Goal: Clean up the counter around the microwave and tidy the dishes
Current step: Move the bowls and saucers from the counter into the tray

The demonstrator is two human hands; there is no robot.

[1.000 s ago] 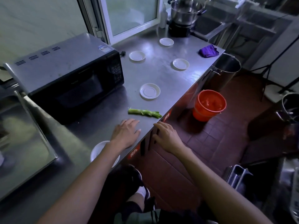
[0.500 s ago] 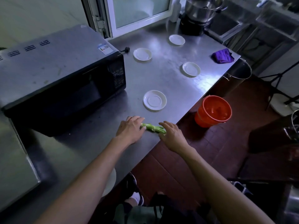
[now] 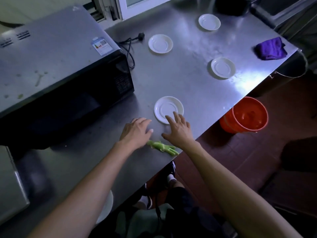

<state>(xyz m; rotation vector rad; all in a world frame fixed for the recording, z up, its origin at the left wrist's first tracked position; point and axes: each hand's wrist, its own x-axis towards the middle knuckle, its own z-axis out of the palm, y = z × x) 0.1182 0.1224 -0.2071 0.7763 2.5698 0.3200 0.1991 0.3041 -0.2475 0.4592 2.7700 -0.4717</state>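
Both hands lay open and empty on the worktop (image 3: 197, 86), left hand (image 3: 135, 133) beside the stalk (image 3: 162, 147), right hand (image 3: 178, 130) fingertips over the saucer (image 3: 167, 107).

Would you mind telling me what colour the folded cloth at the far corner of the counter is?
The folded cloth is purple, seen clearly in the head view.

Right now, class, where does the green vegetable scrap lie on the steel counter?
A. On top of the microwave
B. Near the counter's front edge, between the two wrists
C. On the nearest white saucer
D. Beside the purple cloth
B: the green vegetable scrap lies on the bare counter near its front edge, between the wrists of the left hand and right hand, short of the nearest saucer.
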